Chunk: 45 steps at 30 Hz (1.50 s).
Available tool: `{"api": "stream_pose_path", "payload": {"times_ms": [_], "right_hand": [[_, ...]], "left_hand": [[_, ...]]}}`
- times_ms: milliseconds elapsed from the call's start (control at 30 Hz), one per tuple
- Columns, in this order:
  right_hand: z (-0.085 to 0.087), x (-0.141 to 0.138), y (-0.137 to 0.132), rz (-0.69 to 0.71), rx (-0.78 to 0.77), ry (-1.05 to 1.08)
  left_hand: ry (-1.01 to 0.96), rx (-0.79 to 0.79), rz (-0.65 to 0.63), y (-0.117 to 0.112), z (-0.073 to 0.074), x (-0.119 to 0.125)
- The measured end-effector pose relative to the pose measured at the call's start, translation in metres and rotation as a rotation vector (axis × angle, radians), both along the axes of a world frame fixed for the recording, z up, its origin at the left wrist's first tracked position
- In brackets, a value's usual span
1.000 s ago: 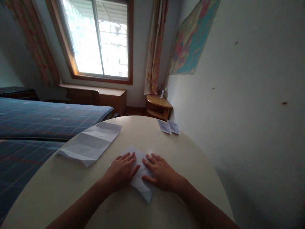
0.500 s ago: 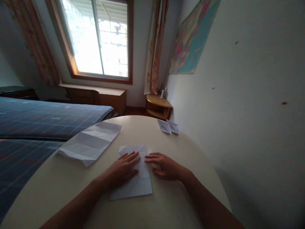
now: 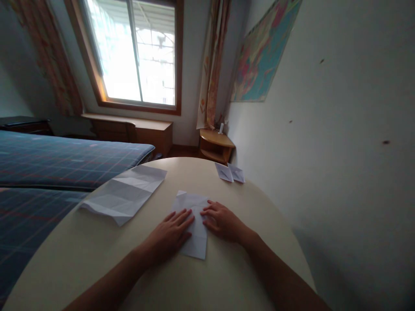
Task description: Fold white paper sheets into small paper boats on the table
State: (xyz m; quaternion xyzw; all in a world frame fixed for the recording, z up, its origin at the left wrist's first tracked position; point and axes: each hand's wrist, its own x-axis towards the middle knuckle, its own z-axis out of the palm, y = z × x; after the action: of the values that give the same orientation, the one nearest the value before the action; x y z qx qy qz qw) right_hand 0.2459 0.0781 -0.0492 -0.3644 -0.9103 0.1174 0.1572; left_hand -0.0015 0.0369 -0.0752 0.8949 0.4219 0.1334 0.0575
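Observation:
A folded sheet of white paper lies flat on the round table, with a small flap turned at its far left corner. My left hand rests palm down over its left side, fingers spread, hiding part of that edge. On the right edge sit the fingertips of my right hand, bent a little and apart. Neither hand grips the paper.
A larger creased white sheet lies at the table's left edge. Two small folded paper pieces stand near the far right edge. A plaid mattress borders the table's left; a white wall is on the right.
The folded paper has turned slightly and shifted away from me and to the right. My left hand has moved a little right, and my right hand now touches the paper's right edge.

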Motion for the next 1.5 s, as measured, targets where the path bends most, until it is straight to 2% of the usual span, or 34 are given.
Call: {"api": "stream_pose_path", "payload": {"times_ms": [100,200,300,467,633,767,933,1000,1333,1500], "right_hand": [[-0.003,-0.007,-0.002,0.009,0.001,-0.015],[-0.006,-0.011,-0.001,0.042,-0.080,-0.105],[-0.009,-0.012,0.003,-0.043,-0.122,-0.178],[-0.014,-0.008,0.005,-0.193,-0.102,-0.179],[-0.017,-0.003,0.007,-0.272,-0.076,-0.159],[-0.016,0.002,0.011,-0.226,-0.063,-0.097],[-0.010,0.000,0.008,0.055,-0.093,0.043],[-0.007,-0.002,0.004,0.122,-0.105,0.070],[-0.004,-0.002,0.001,0.112,-0.166,0.135],[-0.003,-0.003,0.000,0.103,-0.178,0.161]], "left_hand": [[0.009,-0.046,-0.055,-0.001,-0.002,-0.001],[0.011,-0.068,-0.107,-0.001,0.000,-0.002],[-0.019,-0.039,-0.136,-0.002,0.007,-0.002],[-0.044,-0.008,-0.216,-0.008,0.022,0.003],[-0.071,-0.067,-0.245,-0.011,0.025,0.000],[-0.089,-0.087,-0.237,-0.010,0.024,-0.001],[-0.112,-0.079,-0.219,-0.007,0.023,-0.004],[-0.105,-0.073,-0.191,-0.005,0.022,-0.007],[-0.133,-0.099,-0.194,-0.002,0.024,-0.010],[-0.211,-0.116,-0.197,0.000,0.021,-0.011]]}}
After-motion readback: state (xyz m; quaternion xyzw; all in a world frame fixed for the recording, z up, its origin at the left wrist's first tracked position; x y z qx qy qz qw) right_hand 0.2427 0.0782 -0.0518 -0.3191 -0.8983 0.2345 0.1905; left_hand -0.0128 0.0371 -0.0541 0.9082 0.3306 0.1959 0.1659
